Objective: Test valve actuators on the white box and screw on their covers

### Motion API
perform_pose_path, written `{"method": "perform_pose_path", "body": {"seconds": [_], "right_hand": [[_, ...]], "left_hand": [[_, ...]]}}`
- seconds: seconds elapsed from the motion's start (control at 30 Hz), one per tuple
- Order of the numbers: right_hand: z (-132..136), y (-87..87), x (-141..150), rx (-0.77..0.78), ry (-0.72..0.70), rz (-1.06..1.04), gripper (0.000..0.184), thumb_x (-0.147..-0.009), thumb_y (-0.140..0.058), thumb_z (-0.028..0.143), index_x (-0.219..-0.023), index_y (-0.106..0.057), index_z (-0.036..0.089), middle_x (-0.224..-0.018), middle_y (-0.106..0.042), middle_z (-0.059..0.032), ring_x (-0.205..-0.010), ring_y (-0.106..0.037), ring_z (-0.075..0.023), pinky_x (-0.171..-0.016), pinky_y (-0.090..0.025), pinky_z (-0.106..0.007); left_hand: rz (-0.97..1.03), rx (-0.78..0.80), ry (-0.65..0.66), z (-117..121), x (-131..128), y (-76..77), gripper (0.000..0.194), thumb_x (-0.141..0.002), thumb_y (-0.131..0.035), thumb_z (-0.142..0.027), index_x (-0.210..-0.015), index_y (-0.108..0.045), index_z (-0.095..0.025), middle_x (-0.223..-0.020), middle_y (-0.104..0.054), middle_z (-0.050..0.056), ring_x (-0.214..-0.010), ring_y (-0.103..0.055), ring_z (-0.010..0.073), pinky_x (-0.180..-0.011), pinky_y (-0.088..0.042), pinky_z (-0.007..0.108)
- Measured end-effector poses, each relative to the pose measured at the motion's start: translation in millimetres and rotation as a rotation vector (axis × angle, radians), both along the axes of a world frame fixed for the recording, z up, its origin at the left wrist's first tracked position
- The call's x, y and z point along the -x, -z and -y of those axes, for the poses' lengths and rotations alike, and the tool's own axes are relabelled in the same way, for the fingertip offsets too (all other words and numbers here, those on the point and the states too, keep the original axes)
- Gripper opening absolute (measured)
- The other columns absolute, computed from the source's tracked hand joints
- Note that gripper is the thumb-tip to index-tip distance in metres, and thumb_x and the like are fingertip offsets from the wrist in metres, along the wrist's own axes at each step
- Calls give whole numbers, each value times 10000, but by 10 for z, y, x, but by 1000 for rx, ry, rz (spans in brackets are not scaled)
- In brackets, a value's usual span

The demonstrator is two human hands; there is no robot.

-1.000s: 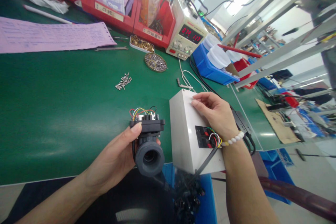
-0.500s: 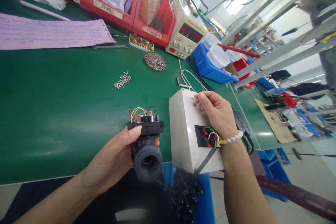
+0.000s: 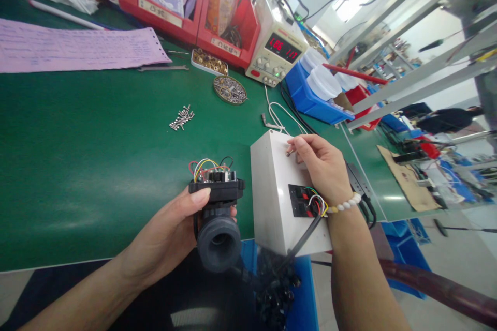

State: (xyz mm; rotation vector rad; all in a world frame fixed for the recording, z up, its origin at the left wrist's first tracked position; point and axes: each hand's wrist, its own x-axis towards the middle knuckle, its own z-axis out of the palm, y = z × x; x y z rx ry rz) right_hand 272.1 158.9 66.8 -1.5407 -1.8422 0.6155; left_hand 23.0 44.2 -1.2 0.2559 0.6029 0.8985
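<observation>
My left hand (image 3: 176, 220) is wrapped round a black device with a round, hollow tube (image 3: 219, 240) facing me. Its upper end is uncovered, showing small parts and thin coloured wires (image 3: 209, 164). On a white metal box (image 3: 267, 186) to the right, my right hand (image 3: 320, 160) has its thumb and forefinger closed at a small metal toggle switch (image 3: 289, 152). The other fingers curl behind and are partly hidden. Below that hand, a black terminal block (image 3: 298, 201) on the box takes coloured wires from a grey cable (image 3: 305, 238).
A power supply (image 3: 275, 41) with red digits stands behind. Loose screws (image 3: 181, 118), a round dish (image 3: 230, 90) and a tray of brass parts (image 3: 209, 62) lie on the green mat. Red bins (image 3: 159, 15) line the back; a blue bin (image 3: 306, 289) sits below the edge.
The red digits at the left of the power supply's display have changed. Both hands, the device and the box stay almost where they were.
</observation>
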Motion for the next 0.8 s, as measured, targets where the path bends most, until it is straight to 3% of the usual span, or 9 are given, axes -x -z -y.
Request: {"method": "perform_pose_path", "body": {"seconds": [0.3,0.8], "right_hand": [[4,2,4,4,6,10,284,-893,-623,453,-870,-721,188,-780,-683,-25,-627,-545,-128,-612,-457,-262],[3,2,14,-10,5,9,281,-891,-620,432,-871,-723,171,-779,-683,-29,-624,-541,-125,-608,-450,-260]], "left_hand": [[-41,-82,11,22,-20,-42,412,-820,-758,-501,-1111,-713,-212,-993,-742,52,-947,-659,230,-808,-517,288],[-47,-69,12,27,-21,-78,409,-810,-774,-493,-1100,-724,-210,-982,-752,51,-943,-659,231,-798,-517,285]]}}
